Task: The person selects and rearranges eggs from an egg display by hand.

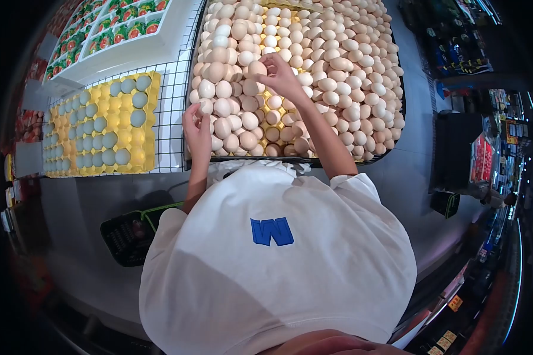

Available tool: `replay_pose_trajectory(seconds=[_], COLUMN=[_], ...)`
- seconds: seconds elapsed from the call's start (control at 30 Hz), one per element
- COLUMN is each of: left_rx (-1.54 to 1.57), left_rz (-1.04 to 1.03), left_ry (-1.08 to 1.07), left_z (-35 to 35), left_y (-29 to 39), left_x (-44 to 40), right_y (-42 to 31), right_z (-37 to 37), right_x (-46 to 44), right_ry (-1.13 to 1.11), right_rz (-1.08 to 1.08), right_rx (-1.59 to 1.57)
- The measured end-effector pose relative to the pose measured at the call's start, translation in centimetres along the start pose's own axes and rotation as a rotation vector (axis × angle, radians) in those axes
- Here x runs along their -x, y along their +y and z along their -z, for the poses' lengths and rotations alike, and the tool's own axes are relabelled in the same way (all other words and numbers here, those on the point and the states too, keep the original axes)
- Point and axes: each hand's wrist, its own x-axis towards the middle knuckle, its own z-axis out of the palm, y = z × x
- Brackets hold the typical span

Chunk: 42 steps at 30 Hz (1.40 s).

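Brown and pale eggs (342, 86) lie piled in a large dark-edged bin, with yellow egg trays (273, 102) showing between them. My right hand (279, 76) reaches over the middle of the pile, its thumb and fingers closed on a brown egg (257, 68). At the bin's left edge is my left hand (198, 131), its fingertips closed on a pale egg (205, 107) that sits beside other eggs.
Left of the bin, a yellow tray (147, 127) with bluish eggs rests on a white wire grid (173, 100). White boxes of green-and-red packs (124, 32) stand behind it. A dark basket (126, 238) is at the lower left.
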Motion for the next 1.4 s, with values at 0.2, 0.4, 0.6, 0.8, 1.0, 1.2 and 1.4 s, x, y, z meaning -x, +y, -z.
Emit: replay_pose_trajectory(seconds=[0.2,0.4,0.6,0.8,1.0,1.2,1.4], left_rx=[-0.022,0.031,0.046,0.035,0.028,0.072,0.024], left_rz=[-0.010,0.014,0.010,0.000,0.008,0.036,0.008], left_ry=[0.008,0.002,0.000,-0.005,-0.008,-0.012,-0.019], left_z=[-0.1,0.0,0.0,-0.1,0.0,0.1,0.0], left_y=[-0.1,-0.4,-0.4,0.0,-0.2,0.1,-0.1], left_x=[-0.1,-0.1,0.0,0.0,0.0,0.1,-0.2], right_y=[3.3,6.0,4.9,4.3,1.7,0.4,1.8], right_z=[12.6,13.6,13.5,13.0,6.8,0.3,-2.7], right_x=[-2.1,-4.5,-3.7,-4.1,-3.8,-3.8,-5.8], right_ry=[-0.155,-0.268,-0.314,-0.267,-0.176,-0.026,0.098], right_rz=[-0.004,-0.083,0.073,0.071,0.289,0.292,0.109], right_rx=[0.636,1.024,1.081,1.109,0.920,0.792,0.718])
